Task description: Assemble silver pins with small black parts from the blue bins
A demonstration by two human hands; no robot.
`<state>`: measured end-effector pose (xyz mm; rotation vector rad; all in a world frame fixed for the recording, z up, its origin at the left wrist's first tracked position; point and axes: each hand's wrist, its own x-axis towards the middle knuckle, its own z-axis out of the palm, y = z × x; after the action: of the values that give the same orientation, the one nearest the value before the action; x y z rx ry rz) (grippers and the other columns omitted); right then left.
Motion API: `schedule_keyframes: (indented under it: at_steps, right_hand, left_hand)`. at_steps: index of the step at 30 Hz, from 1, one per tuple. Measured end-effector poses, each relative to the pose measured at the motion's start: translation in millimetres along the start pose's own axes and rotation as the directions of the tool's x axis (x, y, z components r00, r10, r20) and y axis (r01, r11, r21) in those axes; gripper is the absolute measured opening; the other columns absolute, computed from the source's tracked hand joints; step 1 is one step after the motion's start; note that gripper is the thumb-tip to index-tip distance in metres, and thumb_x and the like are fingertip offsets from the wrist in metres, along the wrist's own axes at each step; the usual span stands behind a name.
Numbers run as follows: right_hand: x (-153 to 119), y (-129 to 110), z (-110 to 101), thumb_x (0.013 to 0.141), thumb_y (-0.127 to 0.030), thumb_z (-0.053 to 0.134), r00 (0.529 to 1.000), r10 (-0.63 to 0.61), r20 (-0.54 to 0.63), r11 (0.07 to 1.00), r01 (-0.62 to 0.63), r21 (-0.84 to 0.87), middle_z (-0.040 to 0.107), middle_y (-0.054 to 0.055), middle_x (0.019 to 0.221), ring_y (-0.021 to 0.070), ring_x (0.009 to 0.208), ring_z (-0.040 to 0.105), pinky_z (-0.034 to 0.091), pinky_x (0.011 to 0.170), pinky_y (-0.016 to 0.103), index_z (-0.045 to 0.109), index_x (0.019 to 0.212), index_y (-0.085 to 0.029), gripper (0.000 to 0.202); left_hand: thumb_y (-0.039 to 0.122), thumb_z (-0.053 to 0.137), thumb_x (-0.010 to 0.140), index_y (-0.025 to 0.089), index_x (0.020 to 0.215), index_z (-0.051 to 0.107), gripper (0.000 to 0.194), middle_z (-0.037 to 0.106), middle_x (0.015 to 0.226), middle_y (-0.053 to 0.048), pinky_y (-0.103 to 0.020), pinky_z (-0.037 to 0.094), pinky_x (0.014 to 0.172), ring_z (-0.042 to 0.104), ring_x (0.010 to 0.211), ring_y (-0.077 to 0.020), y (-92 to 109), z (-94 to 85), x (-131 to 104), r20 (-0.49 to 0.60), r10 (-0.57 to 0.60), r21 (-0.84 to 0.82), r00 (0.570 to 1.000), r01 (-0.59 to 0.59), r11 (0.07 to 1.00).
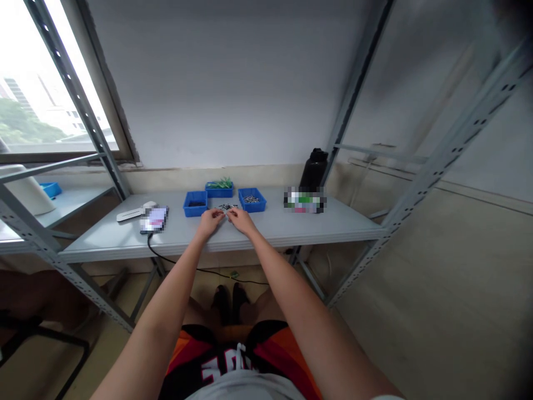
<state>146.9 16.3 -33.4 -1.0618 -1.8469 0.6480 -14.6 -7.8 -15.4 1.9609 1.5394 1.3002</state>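
My left hand (211,221) and my right hand (241,220) are close together above the grey tabletop, near its front edge. The fingers of both are drawn into a pinch, and whatever they hold is too small to make out. Just beyond the fingertips lies a loose pile of small metal pieces (227,206), which look like screws. To the right of it stands a blue bin (255,208) with many similar small metal parts inside. A second blue bin (195,211), on the left, has dark contents. Behind, a third blue bin (220,194) holds green strip-like pieces.
Farther left on the grey table (275,229) lie a blurred-out phone (154,219) and a white handheld device (130,215). A black cable (166,259) hangs off the front edge. A black bottle (313,172) stands at right behind a pixelated packet (305,200). Metal shelf posts frame both sides.
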Motion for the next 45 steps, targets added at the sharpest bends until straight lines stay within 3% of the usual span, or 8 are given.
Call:
schedule_keyframes:
  at_steps: [9,18,22,27,35,45]
  right_hand:
    - [1.4,-0.2,-1.0,0.093,-0.027,0.047,0.995,0.098,-0.029,0.994,-0.099,-0.038,0.069,0.004,0.08,0.0171,0.074,0.061,0.046,0.076,0.028,0.063,0.09,-0.02,0.018]
    - [1.4,0.5,0.7,0.092,-0.026,0.049,0.996,0.089,-0.001,0.996,-0.089,-0.023,0.068,0.004,0.078,0.0175,0.074,0.062,0.047,0.077,0.029,0.063,0.088,-0.02,0.016]
    - [1.2,-0.7,0.1,0.088,-0.02,0.05,0.998,0.056,-0.041,0.998,-0.056,0.004,0.07,0.005,0.087,0.0182,0.082,0.063,0.047,0.081,0.031,0.063,0.091,-0.021,0.013]
    - [0.3,-1.5,-1.7,0.079,-0.006,0.047,0.998,0.042,-0.037,0.999,-0.041,0.01,0.069,0.005,0.096,0.0174,0.087,0.061,0.046,0.087,0.032,0.062,0.094,-0.02,0.025]
    - [2.0,2.5,-0.9,0.072,-0.002,0.041,0.997,-0.073,-0.031,0.997,0.072,-0.027,0.068,0.005,0.104,0.0185,0.102,0.059,0.042,0.099,0.034,0.067,0.086,-0.02,0.035]
    - [0.7,-2.2,-3.5,0.074,-0.002,0.043,1.0,-0.023,0.012,1.0,0.023,0.0,0.071,0.004,0.095,0.0182,0.095,0.062,0.044,0.093,0.033,0.071,0.081,-0.02,0.034]
  left_hand:
    - [0.034,0.055,0.086,0.014,0.085,0.074,0.027,0.073,0.082,-0.009,-0.03,0.046,0.074,0.065,0.077,-0.0205,-3.4,0.5,1.1,-0.003,-0.006,0.014,1.0,0.006,1.0]
    - [0.034,0.054,0.085,0.015,0.085,0.071,0.026,0.071,0.081,-0.008,-0.028,0.046,0.073,0.063,0.076,-0.0195,-7.6,1.5,1.6,-0.018,-0.006,-0.01,1.0,0.006,1.0]
    - [0.034,0.051,0.086,0.014,0.086,0.069,0.026,0.07,0.08,-0.007,-0.028,0.047,0.07,0.062,0.071,-0.0182,-8.4,1.6,1.4,-0.033,-0.004,-0.024,0.999,0.004,1.0]
    - [0.033,0.05,0.087,0.016,0.08,0.065,0.025,0.066,0.072,-0.005,-0.028,0.045,0.068,0.058,0.064,-0.0168,-2.8,-0.4,-0.6,-0.033,-0.001,-0.005,0.999,0.0,1.0]
    - [0.033,0.048,0.087,0.018,0.077,0.06,0.022,0.065,0.071,-0.003,-0.027,0.045,0.065,0.056,0.06,-0.0159,1.9,-1.1,-1.9,-0.005,-0.036,-0.065,0.999,0.036,0.997]
    - [0.032,0.048,0.086,0.018,0.075,0.058,0.021,0.065,0.069,-0.003,-0.026,0.044,0.063,0.055,0.059,-0.0156,0.1,0.4,-1.2,-0.013,-0.047,-0.073,0.999,0.046,0.996]
